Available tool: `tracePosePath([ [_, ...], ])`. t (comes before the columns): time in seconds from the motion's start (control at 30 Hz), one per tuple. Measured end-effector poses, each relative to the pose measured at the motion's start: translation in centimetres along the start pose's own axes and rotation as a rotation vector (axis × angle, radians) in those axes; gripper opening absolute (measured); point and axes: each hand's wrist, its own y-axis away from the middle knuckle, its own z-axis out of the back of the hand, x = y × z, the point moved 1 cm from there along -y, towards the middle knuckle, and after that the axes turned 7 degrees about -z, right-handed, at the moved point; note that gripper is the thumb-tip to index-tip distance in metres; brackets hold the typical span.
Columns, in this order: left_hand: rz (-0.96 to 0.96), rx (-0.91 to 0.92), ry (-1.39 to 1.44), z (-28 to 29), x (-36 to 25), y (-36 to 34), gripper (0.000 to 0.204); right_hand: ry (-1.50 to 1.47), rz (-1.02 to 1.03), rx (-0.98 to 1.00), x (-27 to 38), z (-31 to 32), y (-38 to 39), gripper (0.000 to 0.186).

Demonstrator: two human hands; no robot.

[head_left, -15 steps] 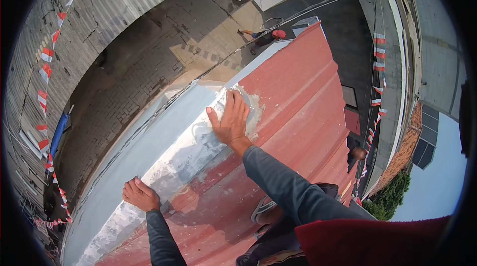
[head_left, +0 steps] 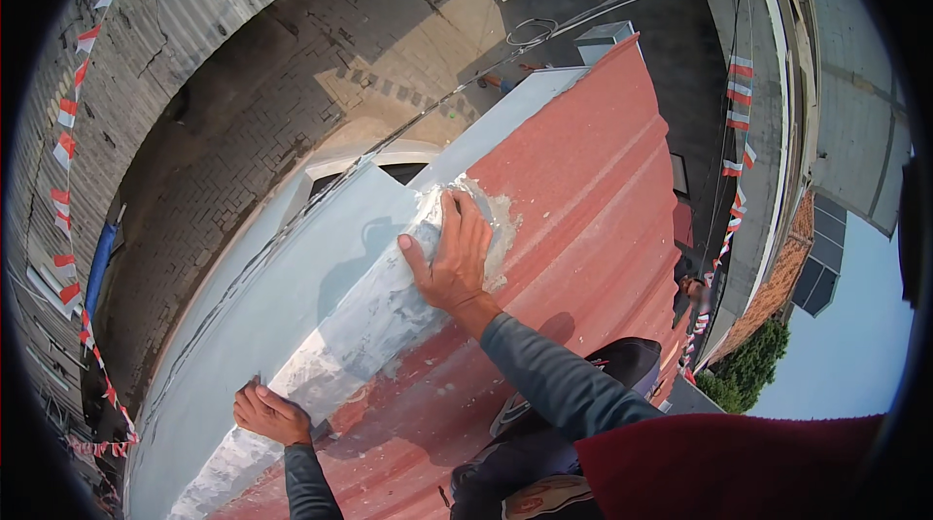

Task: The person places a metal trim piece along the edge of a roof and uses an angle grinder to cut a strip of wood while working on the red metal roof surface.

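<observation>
Roof edge [head_left: 335,350]; 2 bare hands [head_left: 452,262] [head_left: 272,414] on top

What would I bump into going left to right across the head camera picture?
Blue bundle → person's left hand → person's right hand → green tree → dark panels.

Blue-grey sleeves [head_left: 564,374], bare hands [head_left: 453,265], deep red cloth [head_left: 729,467], dark trousers [head_left: 520,469]
</observation>
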Motion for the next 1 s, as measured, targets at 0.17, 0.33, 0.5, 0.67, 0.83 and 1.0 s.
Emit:
tracePosePath([
  [0.17,-0.003,0.008,-0.008,0.0,0.1,0.0,0.044,-0.049,0.055,-0.085,-0.1,-0.2,-0.1,0.073],
  [0.33,-0.032,-0.002,-0.024,0.2,0.0,-0.1,0.043,-0.059,0.016,-0.087,0.0,0.0,0.1,0.073],
  [0.5,-0.024,-0.017,-0.049,0.3,-0.6,0.0,0.044,-0.059,-0.021,-0.064,-0.5,-0.7,0.1,0.074],
  [0.67,-0.039,-0.074,-0.044,0.2,-0.8,0.2,0.043,-0.073,-0.005,-0.116,-0.5,-0.4,-0.4,0.073],
  [0.83,-0.067,-0.136,-0.052,-0.7,-0.5,0.1,0.042,-0.044,0.017,-0.173,-1.2,-1.2,-0.3,0.071],
  [1.0,-0.064,-0.104,-0.054,0.0,-0.1,0.2,0.042,-0.017,0.039,-0.205,-0.7,-1.5,0.1,0.068],
])
